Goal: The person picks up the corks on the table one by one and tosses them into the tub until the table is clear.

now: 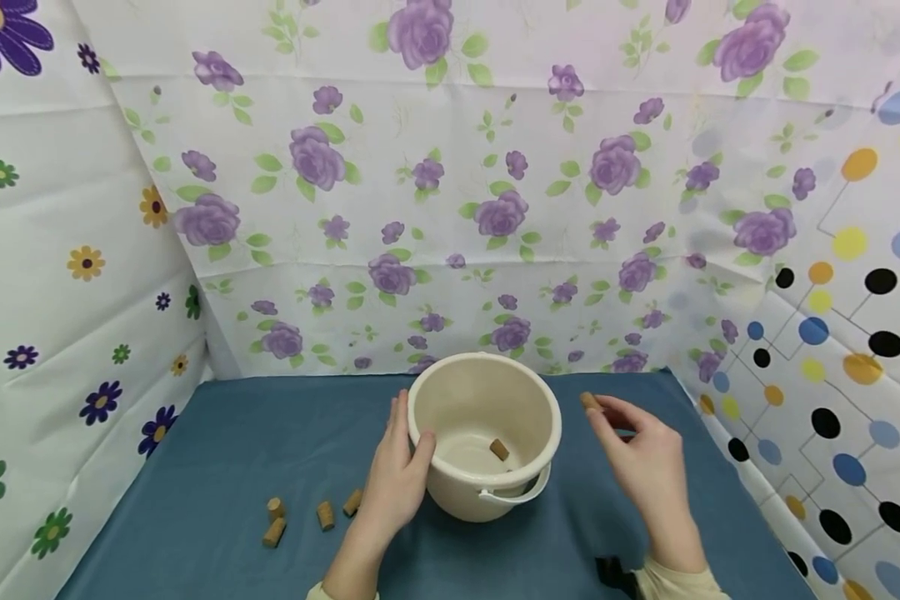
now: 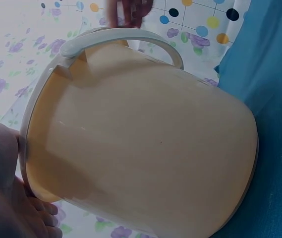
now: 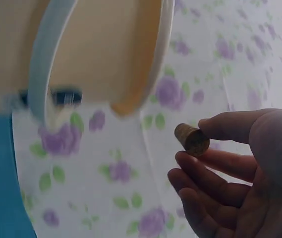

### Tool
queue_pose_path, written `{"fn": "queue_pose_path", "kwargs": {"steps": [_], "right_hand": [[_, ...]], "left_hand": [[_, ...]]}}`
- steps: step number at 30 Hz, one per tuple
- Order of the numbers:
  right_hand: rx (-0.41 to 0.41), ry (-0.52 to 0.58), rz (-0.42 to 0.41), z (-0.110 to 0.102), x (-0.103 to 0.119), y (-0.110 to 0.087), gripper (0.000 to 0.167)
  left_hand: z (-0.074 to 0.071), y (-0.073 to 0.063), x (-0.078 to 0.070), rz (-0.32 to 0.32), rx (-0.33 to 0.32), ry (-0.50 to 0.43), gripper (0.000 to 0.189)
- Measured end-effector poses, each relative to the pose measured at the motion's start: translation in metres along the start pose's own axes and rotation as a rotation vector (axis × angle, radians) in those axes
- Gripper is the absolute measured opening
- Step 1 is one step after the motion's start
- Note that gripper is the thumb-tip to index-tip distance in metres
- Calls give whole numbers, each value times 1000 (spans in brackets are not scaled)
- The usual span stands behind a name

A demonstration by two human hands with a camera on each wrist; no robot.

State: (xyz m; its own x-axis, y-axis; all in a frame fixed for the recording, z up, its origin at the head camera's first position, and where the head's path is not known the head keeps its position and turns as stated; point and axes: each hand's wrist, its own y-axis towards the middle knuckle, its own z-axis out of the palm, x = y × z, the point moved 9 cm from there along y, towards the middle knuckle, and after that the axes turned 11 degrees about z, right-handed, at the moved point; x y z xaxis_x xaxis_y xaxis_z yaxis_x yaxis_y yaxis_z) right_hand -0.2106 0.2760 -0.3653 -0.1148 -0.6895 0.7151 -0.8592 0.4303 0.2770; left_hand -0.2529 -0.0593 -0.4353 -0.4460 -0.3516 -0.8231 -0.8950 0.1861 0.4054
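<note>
A cream bucket [image 1: 450,492] stands upright on the blue cloth, its white handle [image 1: 521,493] hanging down at the front right. My left hand [image 1: 397,475] holds it by the left side, with the thumb at the rim and fingers along the outer wall. In the left wrist view the bucket wall [image 2: 150,134] fills most of the picture. To the right of the bucket, my right hand [image 1: 645,458] pinches a cork [image 3: 193,139] between thumb and fingertips, at about rim height in the head view. Inside, a cork [image 1: 499,450] lies on the bucket's floor.
Several loose corks [image 1: 326,515] lie on the blue cloth [image 1: 270,425] left of my left forearm. Beside my right cuff is a black object [image 1: 613,573]. Patterned sheets [image 1: 420,208] with flowers and dots hang at the back and both sides.
</note>
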Motion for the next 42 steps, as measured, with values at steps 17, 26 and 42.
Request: {"fn": "queue_pose_path", "kwargs": {"steps": [17, 26, 42], "right_hand": [[179, 135, -217, 76, 89, -17, 26], [170, 73, -224, 88, 87, -20, 25], [156, 47, -253, 92, 91, -24, 29]], "left_hand": [[1, -4, 6, -27, 9, 2, 77], [3, -2, 6, -17, 8, -7, 77], [0, 2, 2, -9, 14, 0, 78]]}}
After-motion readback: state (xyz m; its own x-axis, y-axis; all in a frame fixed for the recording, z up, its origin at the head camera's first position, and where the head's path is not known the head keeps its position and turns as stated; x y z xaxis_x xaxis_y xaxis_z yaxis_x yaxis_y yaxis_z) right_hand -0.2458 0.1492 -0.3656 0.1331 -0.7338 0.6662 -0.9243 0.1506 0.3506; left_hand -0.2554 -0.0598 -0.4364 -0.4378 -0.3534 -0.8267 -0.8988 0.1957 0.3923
